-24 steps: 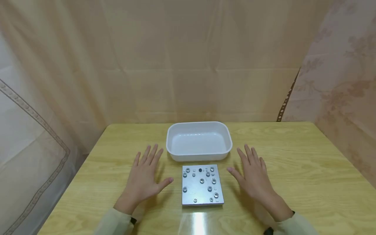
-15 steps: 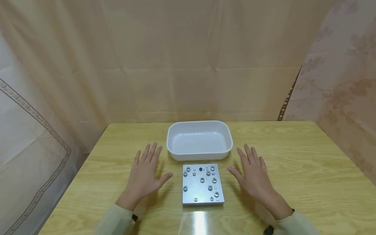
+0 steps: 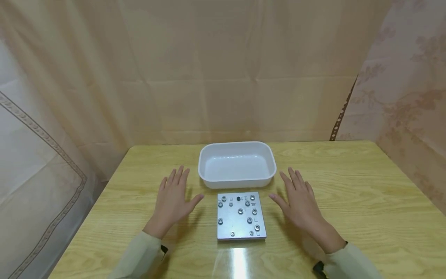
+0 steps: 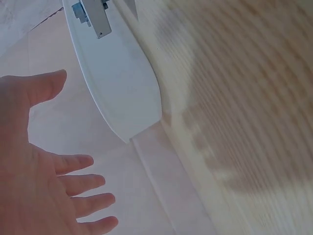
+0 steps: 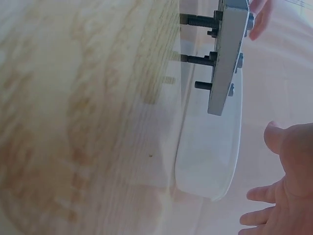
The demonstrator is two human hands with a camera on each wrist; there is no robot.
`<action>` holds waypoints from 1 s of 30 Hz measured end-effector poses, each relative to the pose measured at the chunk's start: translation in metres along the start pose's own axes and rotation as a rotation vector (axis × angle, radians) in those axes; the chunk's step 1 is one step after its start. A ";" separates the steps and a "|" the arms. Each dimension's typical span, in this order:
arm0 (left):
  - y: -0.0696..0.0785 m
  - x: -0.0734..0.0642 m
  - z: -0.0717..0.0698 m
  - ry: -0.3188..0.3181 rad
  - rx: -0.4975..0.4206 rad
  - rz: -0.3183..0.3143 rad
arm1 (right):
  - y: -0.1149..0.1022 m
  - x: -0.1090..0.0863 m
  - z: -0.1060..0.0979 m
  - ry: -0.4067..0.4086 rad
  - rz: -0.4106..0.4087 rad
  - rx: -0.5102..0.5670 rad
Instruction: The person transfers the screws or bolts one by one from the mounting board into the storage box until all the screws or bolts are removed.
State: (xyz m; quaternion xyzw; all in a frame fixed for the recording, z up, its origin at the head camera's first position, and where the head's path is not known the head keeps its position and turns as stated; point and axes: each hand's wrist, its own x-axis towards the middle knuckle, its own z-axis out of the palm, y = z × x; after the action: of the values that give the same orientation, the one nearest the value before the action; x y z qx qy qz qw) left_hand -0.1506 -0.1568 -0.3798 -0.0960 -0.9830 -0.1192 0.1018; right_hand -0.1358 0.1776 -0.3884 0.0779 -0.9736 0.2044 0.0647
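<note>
A square silver metal plate stands at the near middle of the table, with several hex-socket screws on its top. In the right wrist view, dark threaded screw shafts stick out from the plate's underside. My left hand is held to the left of the plate, fingers straight and thumb spread towards it. On the other side my right hand is held likewise, thumb pointing inward. Neither hand touches the plate or holds anything. Just behind the plate sits a white rectangular tray with nothing in it.
All this is on a yellowish wooden table. A beige curtain hangs along its back edge, with patterned cloth at the right and pale cloth at the left.
The head view has tilted slightly, so the tray and plate appear a little higher. My left hand has shifted slightly forward and its thumb has risen in view. My right hand stays nearly still.
</note>
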 end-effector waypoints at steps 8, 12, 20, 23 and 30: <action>0.002 0.012 0.000 -0.011 -0.084 -0.047 | -0.002 0.000 0.001 0.034 -0.034 0.035; 0.002 0.021 0.000 0.005 -0.142 -0.053 | -0.004 0.002 0.001 0.054 -0.054 0.048; 0.005 0.035 0.004 -0.058 -0.246 -0.133 | -0.007 0.003 0.000 0.056 -0.081 0.046; 0.006 0.040 0.006 -0.086 -0.282 -0.172 | -0.008 0.003 0.001 0.060 -0.100 0.046; 0.008 0.048 0.008 -0.118 -0.368 -0.219 | -0.010 0.005 0.003 0.068 -0.137 0.055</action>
State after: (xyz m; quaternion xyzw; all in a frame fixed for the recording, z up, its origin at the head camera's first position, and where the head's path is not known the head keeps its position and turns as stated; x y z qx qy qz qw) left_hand -0.1967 -0.1391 -0.3745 -0.0123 -0.9534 -0.3012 0.0114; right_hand -0.1391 0.1672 -0.3866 0.1393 -0.9573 0.2286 0.1093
